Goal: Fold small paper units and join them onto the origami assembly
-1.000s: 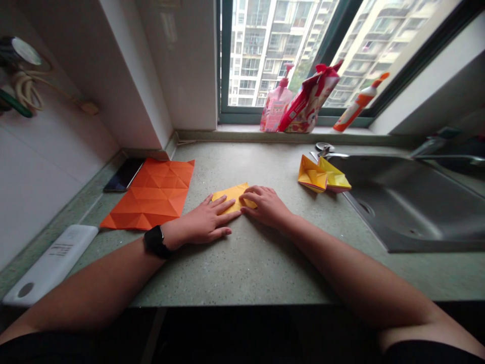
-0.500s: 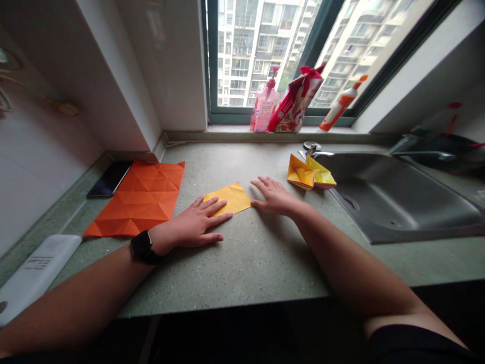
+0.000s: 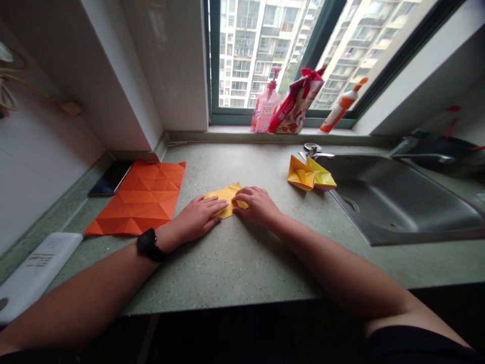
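Note:
A folded piece of yellow paper (image 3: 228, 192) lies on the counter in front of me. My left hand (image 3: 199, 216) rests flat over its left part, fingers stretched out and palm down. On the paper's right end, my right hand (image 3: 257, 205) has its fingers curled, thumb and fingertips pinching the edge. These fingers partly cover that corner. To the left, a creased orange sheet of paper (image 3: 146, 194) is spread out. Two folded paper pieces stand by the sink, an orange-yellow one (image 3: 300, 174) and a yellow one (image 3: 322, 176).
A steel sink (image 3: 409, 202) with a faucet (image 3: 424, 155) takes up the right side. A dark phone (image 3: 109, 178) and a white device (image 3: 40, 263) lie at the left. A pink pump bottle (image 3: 265, 108), a red bag (image 3: 297, 103) and an orange-white bottle (image 3: 341, 108) stand on the windowsill.
My right hand has moved left from beside the yellow paper onto its right end, its fingers closing there. My left hand's fingers have drawn closer together, and the thumb has tucked in.

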